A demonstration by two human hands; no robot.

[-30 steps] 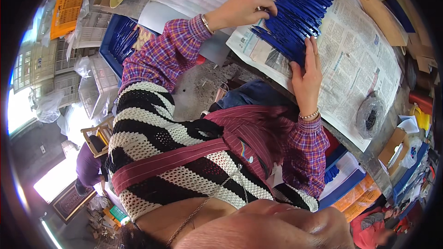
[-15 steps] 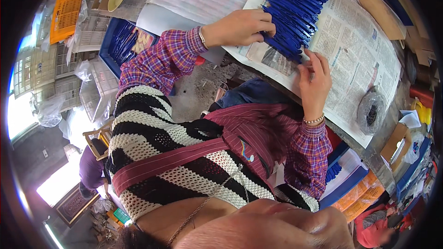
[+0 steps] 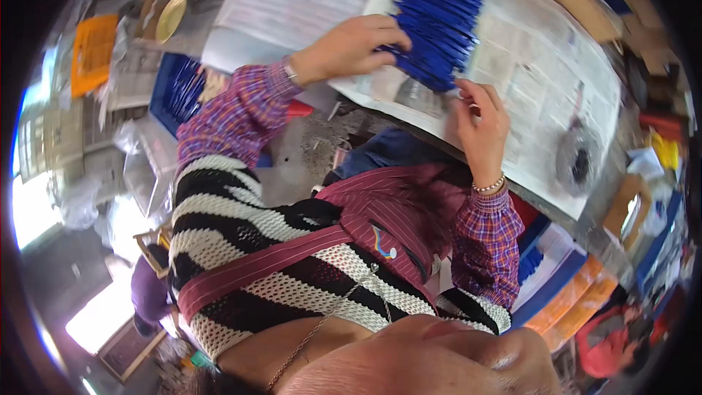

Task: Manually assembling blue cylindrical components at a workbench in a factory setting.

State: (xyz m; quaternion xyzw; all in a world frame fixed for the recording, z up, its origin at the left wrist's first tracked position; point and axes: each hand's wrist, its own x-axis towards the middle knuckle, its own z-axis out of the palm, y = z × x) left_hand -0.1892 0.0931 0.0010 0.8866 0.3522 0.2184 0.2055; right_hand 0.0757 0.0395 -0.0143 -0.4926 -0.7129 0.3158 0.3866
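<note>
A dense row of thin, dark blue glossy strips [image 3: 442,18] lies side by side on newspaper [image 3: 541,73] on the worktable. My left hand [image 3: 351,47] is at the row's near left edge, thumb and fingers closed together on the ends of the nearest strips. At the right end of the nearest strips is my right hand [image 3: 482,121], its thumb and forefinger curved with a small gap between them. The fingertips touch or nearly touch the strip ends; blur hides the exact contact. What the strips are made of is not clear.
A bundle of dark wire in clear plastic [image 3: 579,161] rests on the newspaper at right. Left of the table stands a blue bin [image 3: 162,95] of similar strips. An orange crate [image 3: 95,55] and a yellow dish [image 3: 171,18] are farther left. Another person [image 3: 150,292] is in the left background.
The whole scene has shifted slightly left and is more blurred. Both hands keep their places at the near end of the blue row, with little change in the fingers.
</note>
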